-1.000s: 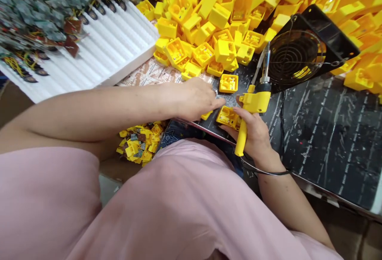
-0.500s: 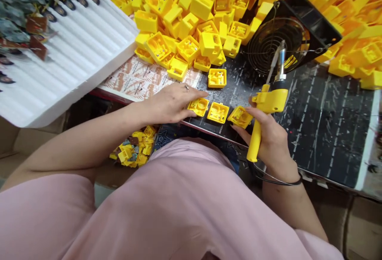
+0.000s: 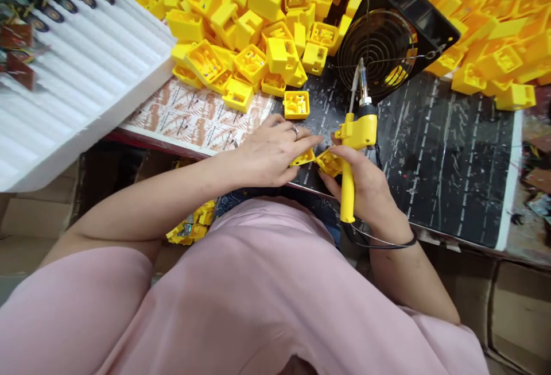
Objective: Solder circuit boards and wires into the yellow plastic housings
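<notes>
My left hand (image 3: 271, 151) lies over small yellow plastic housings (image 3: 302, 159) at the near edge of the black work mat (image 3: 447, 157), fingers curled onto them. My right hand (image 3: 365, 188) grips the handle of a yellow soldering gun (image 3: 355, 139), its metal tip pointing up and away, while its fingertips touch another yellow housing (image 3: 329, 163). A single open housing (image 3: 297, 104) sits on the mat just beyond my left hand.
A big heap of yellow housings (image 3: 258, 24) covers the back of the bench. A black fan (image 3: 387, 42) stands tilted behind the soldering gun. A white ribbed foam tray (image 3: 86, 82) with circuit boards lies at left. More yellow parts (image 3: 191, 228) sit in a box below the bench.
My left hand has closed over the row of housings that lay uncovered half a second ago. My right hand and the soldering gun drew in toward the left hand.
</notes>
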`<action>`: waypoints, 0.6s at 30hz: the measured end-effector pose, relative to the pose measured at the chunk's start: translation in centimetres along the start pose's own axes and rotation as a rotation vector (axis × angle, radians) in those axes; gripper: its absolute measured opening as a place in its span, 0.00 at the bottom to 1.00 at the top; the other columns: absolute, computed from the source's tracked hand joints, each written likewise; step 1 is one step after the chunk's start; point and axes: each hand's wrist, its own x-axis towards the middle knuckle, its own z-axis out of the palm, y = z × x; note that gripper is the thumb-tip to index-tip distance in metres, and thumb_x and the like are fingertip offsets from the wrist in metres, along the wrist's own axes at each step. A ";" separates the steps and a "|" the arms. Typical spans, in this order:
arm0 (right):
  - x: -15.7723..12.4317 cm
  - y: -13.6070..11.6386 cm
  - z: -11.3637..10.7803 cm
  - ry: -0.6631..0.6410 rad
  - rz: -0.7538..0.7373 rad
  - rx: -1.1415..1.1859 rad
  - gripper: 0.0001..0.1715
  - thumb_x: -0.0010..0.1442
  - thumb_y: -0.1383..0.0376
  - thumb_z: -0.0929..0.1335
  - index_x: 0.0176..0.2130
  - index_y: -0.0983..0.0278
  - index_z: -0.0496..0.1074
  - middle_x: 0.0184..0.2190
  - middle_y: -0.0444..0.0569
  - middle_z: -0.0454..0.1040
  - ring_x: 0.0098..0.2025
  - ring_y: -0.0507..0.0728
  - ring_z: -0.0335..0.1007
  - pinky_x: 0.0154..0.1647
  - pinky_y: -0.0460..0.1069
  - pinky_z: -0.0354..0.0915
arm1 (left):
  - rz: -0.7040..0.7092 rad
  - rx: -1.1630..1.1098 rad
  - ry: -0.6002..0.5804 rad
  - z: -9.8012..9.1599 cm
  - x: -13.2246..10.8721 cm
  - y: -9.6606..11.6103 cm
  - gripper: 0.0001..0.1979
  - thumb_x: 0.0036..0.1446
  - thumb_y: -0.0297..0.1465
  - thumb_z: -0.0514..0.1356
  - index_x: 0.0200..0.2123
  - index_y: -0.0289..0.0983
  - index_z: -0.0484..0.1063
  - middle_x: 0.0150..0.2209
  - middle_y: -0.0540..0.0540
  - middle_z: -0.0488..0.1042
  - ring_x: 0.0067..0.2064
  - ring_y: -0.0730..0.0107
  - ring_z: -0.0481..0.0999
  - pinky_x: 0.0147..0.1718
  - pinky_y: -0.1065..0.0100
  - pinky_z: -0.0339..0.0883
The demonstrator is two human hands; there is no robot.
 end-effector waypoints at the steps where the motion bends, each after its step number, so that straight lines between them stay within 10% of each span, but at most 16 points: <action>1: -0.1 0.0 0.1 -0.010 -0.011 0.013 0.30 0.67 0.64 0.70 0.64 0.55 0.61 0.53 0.52 0.78 0.52 0.62 0.79 0.51 0.55 0.75 | 0.057 -0.070 -0.039 -0.3 -0.4 -0.6 0.32 0.63 0.26 0.51 0.71 0.33 0.58 0.65 0.35 0.71 0.63 0.50 0.72 0.65 0.44 0.58; 6: -0.7 0.3 -0.1 -0.027 -0.008 0.054 0.37 0.62 0.59 0.75 0.65 0.56 0.61 0.55 0.54 0.77 0.56 0.65 0.77 0.55 0.59 0.75 | 0.097 -0.195 0.052 -0.8 -3.6 -4.2 0.42 0.62 0.34 0.59 0.75 0.38 0.45 0.75 0.34 0.52 0.76 0.46 0.52 0.71 0.42 0.48; 13: -0.6 0.2 -0.2 -0.019 -0.008 0.036 0.36 0.63 0.63 0.74 0.65 0.54 0.61 0.59 0.52 0.76 0.58 0.64 0.77 0.56 0.57 0.77 | -0.098 -0.063 0.026 -0.7 -5.5 -6.0 0.29 0.68 0.38 0.55 0.70 0.37 0.60 0.63 0.37 0.73 0.58 0.57 0.75 0.59 0.59 0.67; 18: -0.2 -0.3 -0.1 -0.038 0.000 0.046 0.32 0.64 0.63 0.73 0.63 0.57 0.62 0.56 0.53 0.77 0.59 0.63 0.76 0.57 0.56 0.76 | 0.006 -0.053 -0.051 -1.7 -6.3 -6.5 0.31 0.68 0.34 0.55 0.72 0.42 0.57 0.55 0.40 0.78 0.51 0.61 0.78 0.52 0.64 0.70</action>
